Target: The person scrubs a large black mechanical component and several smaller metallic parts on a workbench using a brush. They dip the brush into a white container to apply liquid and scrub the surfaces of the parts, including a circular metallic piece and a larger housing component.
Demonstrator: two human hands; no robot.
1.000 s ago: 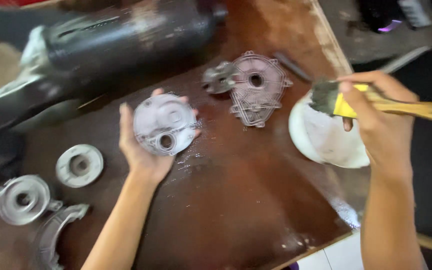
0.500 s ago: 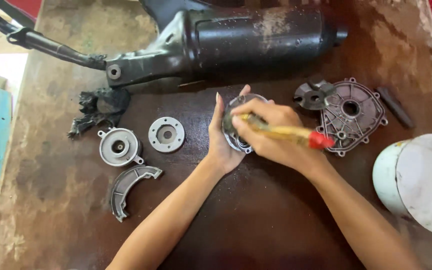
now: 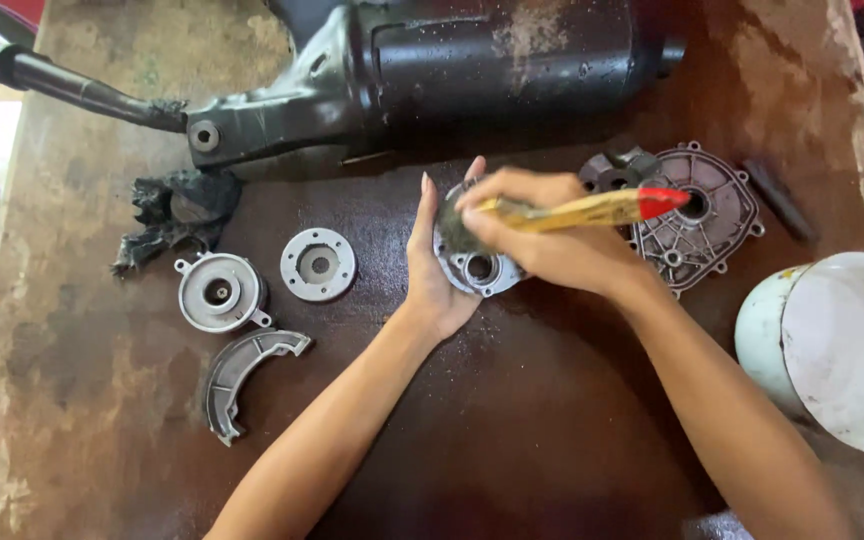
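The left hand (image 3: 432, 270) cradles a round grey metal cover (image 3: 474, 262) upright over the middle of the brown table (image 3: 512, 440), its grip clamped on the cover's left edge, while the right hand (image 3: 542, 240) closes its grip on a paintbrush (image 3: 592, 208) with a yellow wooden handle and a red end, the dark bristles pressed to the cover's upper face. The table around the hands looks wet and speckled, so I judge the cover may be slick: it could slide out of the open palm if the brush pushes hard, since only the fingers and heel of one hand back it. A wide stroke could also flick liquid over the dry parts on the left. The white bucket (image 3: 832, 350) sits at the right edge of the table, part of it out of view, and a careless elbow could tip it. Counted: one paintbrush, one cover in hand, one larger ribbed cover (image 3: 707, 225) to the right with one small dark fan-like part (image 3: 612, 170) touching its left edge, one dark bar (image 3: 777, 200) far right, two round flanged pieces (image 3: 217, 292) (image 3: 318, 264) on the left, one curved brake shoe (image 3: 242, 375) near them, one black rag (image 3: 177, 215), one black exhaust muffler (image 3: 432, 70) along the far side.
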